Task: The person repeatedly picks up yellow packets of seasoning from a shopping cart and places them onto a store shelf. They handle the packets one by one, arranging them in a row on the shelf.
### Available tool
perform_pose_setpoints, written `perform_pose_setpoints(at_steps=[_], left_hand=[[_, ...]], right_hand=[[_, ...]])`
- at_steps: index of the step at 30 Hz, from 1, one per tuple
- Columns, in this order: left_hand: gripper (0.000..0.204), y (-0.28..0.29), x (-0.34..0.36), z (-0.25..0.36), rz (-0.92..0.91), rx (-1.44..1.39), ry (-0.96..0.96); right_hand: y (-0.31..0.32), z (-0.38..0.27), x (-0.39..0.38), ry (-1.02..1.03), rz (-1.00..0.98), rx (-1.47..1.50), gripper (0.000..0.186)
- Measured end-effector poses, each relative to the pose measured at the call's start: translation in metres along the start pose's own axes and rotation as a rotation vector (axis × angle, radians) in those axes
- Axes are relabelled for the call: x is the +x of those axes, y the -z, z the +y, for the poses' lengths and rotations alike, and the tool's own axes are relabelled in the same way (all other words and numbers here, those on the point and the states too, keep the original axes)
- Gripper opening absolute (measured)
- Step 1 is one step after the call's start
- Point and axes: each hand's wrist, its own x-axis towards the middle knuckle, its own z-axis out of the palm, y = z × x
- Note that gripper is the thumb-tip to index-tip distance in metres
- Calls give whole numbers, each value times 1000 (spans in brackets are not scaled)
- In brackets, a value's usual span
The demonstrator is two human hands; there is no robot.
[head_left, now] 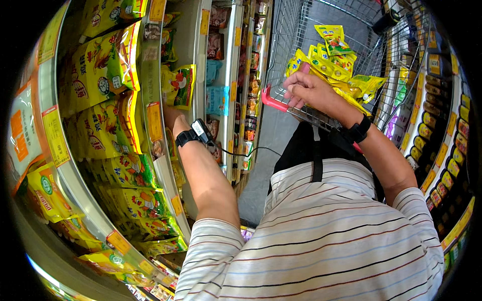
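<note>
Best to cup just 1 yellow rooster-printed pouch (180,86), upper left of the frame, from below, clear of the price rail (154,122). Beneath, with left hand (173,118), hidden at the fingers; cannot tell whether clamped. Partly curled at right hand (317,94), upper right, near the shopping cart's red handle (274,101); cannot tell if touching.

Blue packets (217,102) left — yellow-and-black containers (446,179) right — grey floor (255,188)

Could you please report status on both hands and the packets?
Left hand beside yellow packet, fingers hidden, grip unclear. Right hand over red handle. More yellow packets heaped in wire cart.
</note>
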Motion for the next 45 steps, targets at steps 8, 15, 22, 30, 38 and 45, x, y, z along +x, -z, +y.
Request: perform_pose_setpoints(at_steps=[8,15,22,30,38,45], left_hand=[[49,-4,-5,29,30,229,-106],[47,-3,-1,33,-17,379,-95],[45,6,-1,36,49,272,-89],[43,42,-22,19,-41,-14,-176],[41,33,-89,67,-666,-829,216],[42,29,-167,54,-871,-727,217]], right_hand=[[4,8,-2,-24,-12,12,26],[4,15,-1,-37,-20,9,27],[3,14,1,-29,-15,31,26],[4,13,4,-19,4,78,27],[5,-8,17,37,5,48,34],[-2,-47,45,173,-67,-213,78]])
